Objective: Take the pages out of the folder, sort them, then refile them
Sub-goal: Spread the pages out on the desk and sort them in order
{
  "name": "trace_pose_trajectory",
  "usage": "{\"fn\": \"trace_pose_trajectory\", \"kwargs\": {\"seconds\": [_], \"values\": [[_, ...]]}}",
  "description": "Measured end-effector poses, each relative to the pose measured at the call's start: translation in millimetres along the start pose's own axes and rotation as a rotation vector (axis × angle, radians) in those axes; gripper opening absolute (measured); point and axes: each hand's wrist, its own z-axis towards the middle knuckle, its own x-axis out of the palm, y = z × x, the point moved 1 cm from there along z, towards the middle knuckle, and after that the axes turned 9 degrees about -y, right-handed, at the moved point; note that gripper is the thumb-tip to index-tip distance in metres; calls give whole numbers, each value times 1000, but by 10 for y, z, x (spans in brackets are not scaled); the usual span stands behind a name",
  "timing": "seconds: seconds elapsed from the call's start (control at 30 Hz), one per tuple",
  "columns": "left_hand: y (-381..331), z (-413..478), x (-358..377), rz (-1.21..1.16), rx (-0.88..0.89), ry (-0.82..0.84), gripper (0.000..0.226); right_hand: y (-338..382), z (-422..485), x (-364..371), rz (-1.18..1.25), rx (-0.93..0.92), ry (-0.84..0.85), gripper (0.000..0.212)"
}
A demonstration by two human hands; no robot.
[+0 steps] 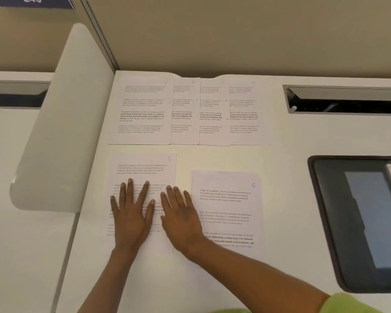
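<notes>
Printed pages lie on the white desk [287,136]. Along the back wall, pages numbered 1 [142,109], 2 [185,109], 3 [212,111] and 4 [246,109] overlap in a row from left to right. Nearer to me lies page 5 [145,168]. My left hand [132,211] rests flat on it with fingers spread. My right hand [181,214] lies flat across its right edge, fingers straight. Page 6 [228,213] sits to the right on a small stack, its lower left corner under my right wrist.
A dark tray-like folder or device [357,222] lies at the right edge of the desk. A cable slot [343,100] opens in the desk at the back right. A white partition panel [61,123] bounds the desk on the left.
</notes>
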Motion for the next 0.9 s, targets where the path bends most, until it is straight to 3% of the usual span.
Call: {"fn": "trace_pose_trajectory", "kwargs": {"seconds": [0.13,0.3,0.43,0.57,0.77,0.9], "values": [[54,76,11,21,18,11,63,14,16,80,-93,-17,100,66],[21,114,-49,-12,19,-8,64,-74,8,-68,-30,9,50,66],[-382,-53,-170,-134,78,-55,63,-412,-312,-391,100,213,-74,62],[-923,-559,-179,-292,117,22,59,-952,-850,-676,197,497,-105,62],[-1383,-1201,-93,-355,-37,164,68,-1419,-1543,-812,307,793,-146,63],[-1545,-1289,-74,-344,-154,198,72,-1416,-1735,-774,470,853,-133,59]]}}
